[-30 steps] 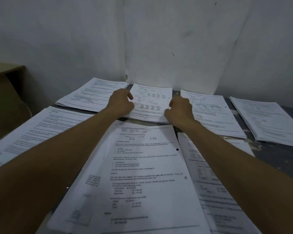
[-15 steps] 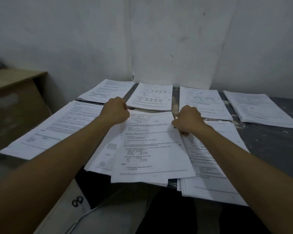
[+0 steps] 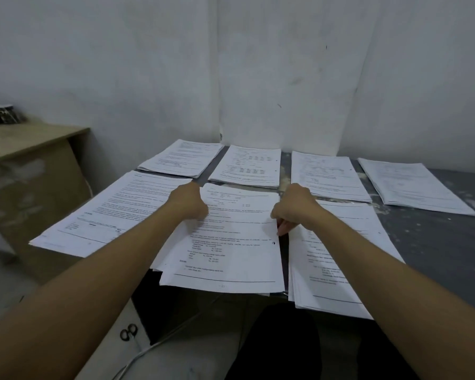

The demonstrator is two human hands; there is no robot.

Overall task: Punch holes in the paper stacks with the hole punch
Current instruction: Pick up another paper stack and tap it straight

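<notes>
A printed paper stack point(image 3: 231, 250) lies in front of me at the near edge of the grey table point(image 3: 436, 242), overhanging it slightly, with a punched hole near its right edge. My left hand point(image 3: 188, 201) grips the stack's upper left side. My right hand point(image 3: 294, 209) pinches its upper right edge, thumb on top and fingers under. No hole punch is visible in the head view.
Several more paper stacks lie around: one left point(image 3: 113, 212), one right point(image 3: 337, 256), a row at the back point(image 3: 247, 167). A wooden desk point(image 3: 25, 144) stands at the left. Scissors point(image 3: 128, 331) and a white cable point(image 3: 148, 352) lie on the floor below.
Both hands came back from the far middle stack to the near stack and gripped its upper edges. The view pulled back and down, revealing the table's front edge and the floor.
</notes>
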